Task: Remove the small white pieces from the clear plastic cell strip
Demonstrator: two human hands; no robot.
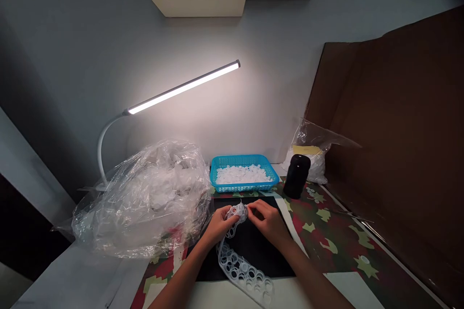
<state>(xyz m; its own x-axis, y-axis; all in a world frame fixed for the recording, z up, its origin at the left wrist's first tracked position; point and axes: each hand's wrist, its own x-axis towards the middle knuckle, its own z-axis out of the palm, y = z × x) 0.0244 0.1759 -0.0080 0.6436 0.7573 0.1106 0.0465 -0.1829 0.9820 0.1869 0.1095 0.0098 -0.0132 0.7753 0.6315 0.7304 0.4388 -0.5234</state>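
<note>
My left hand (219, 226) grips the upper end of a white plastic strip (243, 270) perforated with round holes. My right hand (266, 222) pinches the same bunched end from the other side, its fingertips meeting the plastic close to my left fingers. The rest of the strip hangs down and runs toward me across a black mat (253, 251). A blue plastic basket (239, 159) full of small white discs (242, 175) stands just beyond my hands. To my left, touching distance from my left hand, lies a bulging clear plastic bag (141, 198) of white pieces.
A black cylindrical bottle (297, 176) and a white-filled plastic bag (308, 164) with a yellow label stand at the back right. Camouflage-patterned covering (326, 236) spreads under everything. A brown cardboard panel (391, 106) rises at right; a white LED desk lamp (181, 88) shines at back left.
</note>
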